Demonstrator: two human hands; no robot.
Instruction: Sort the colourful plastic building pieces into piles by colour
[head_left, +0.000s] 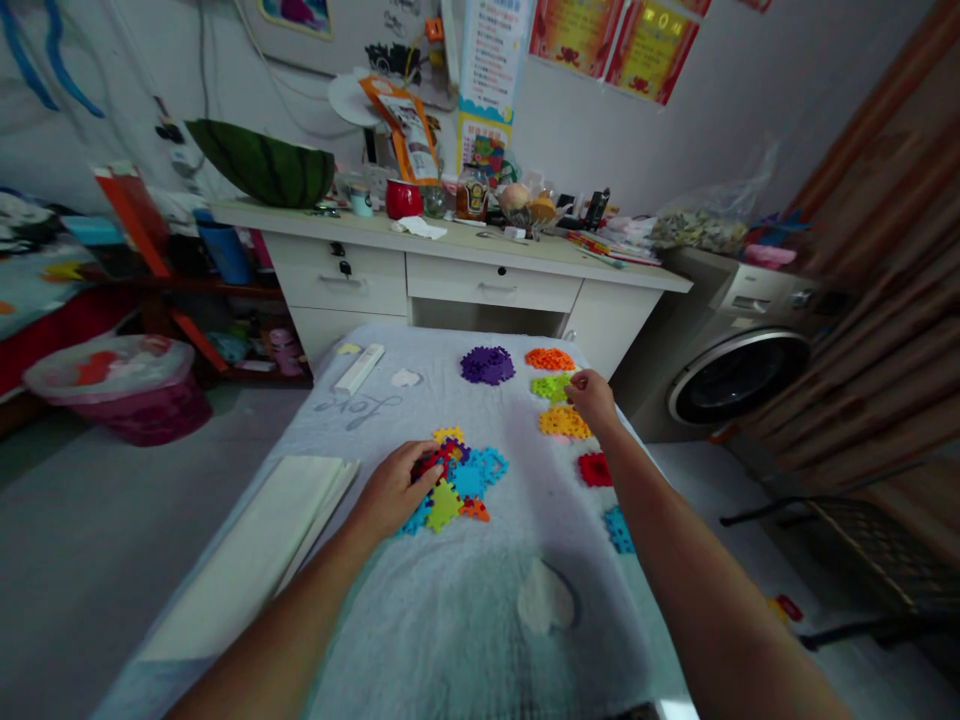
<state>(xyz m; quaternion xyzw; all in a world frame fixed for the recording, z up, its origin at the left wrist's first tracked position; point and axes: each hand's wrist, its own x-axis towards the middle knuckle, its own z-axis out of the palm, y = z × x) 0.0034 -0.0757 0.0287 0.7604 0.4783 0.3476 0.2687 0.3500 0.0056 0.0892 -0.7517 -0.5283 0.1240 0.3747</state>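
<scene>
My left hand (397, 488) lies at the left side of a mixed heap of plastic snowflake-like building pieces, thumb and fingers apart around the red pieces (452, 456). Blue pieces (469, 480), a lime green piece (444, 506) and an orange piece (475, 510) lie in the same heap. My right hand (594, 400) is at the right edge of a lime green pile (551, 387), its fingers pinched together; whatever is between them is hidden. Near it are piles of orange pieces (550, 358), yellow pieces (564, 422), red pieces (595, 469) and blue pieces (619, 530).
A purple pile (487, 365) lies farther back on the cloth-covered table (420, 620). At left are a white bar-shaped object (361, 370) and folded white material (251, 550). Behind stands a white desk (341, 275); a washing machine (739, 340) is at right.
</scene>
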